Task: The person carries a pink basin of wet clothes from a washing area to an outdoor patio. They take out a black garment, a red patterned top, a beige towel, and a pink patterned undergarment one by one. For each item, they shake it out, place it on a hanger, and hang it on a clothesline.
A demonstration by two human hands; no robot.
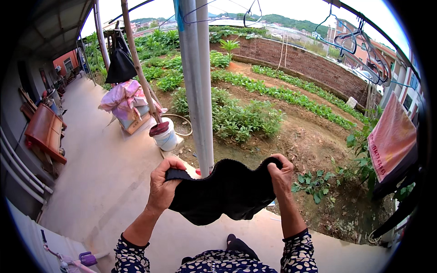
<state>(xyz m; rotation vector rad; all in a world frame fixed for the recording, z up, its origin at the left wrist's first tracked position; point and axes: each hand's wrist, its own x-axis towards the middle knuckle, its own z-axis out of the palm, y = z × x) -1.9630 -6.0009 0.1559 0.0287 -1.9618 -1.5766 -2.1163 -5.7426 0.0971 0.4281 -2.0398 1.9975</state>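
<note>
Stretched between my two hands is a pair of black pants (223, 193) with a gathered, elastic-looking waistband along the top. My left hand (163, 184) is closed on one end of the waistband, thumb and fingers pinching the cloth. At the other end, my right hand (281, 175) grips the band the same way. The waistband sags in a wavy line between them, and the lower edge hangs in two lobes with a notch between. How long the legs are cannot be made out from above.
A metal post (195, 91) stands just beyond the pants. Hangers (350, 41) hang from a rail at upper right, above a pink towel (392, 136). A white bucket (166, 139) holds a wooden pole. Garden beds lie beyond; a reddish wooden cabinet (43, 129) stands left.
</note>
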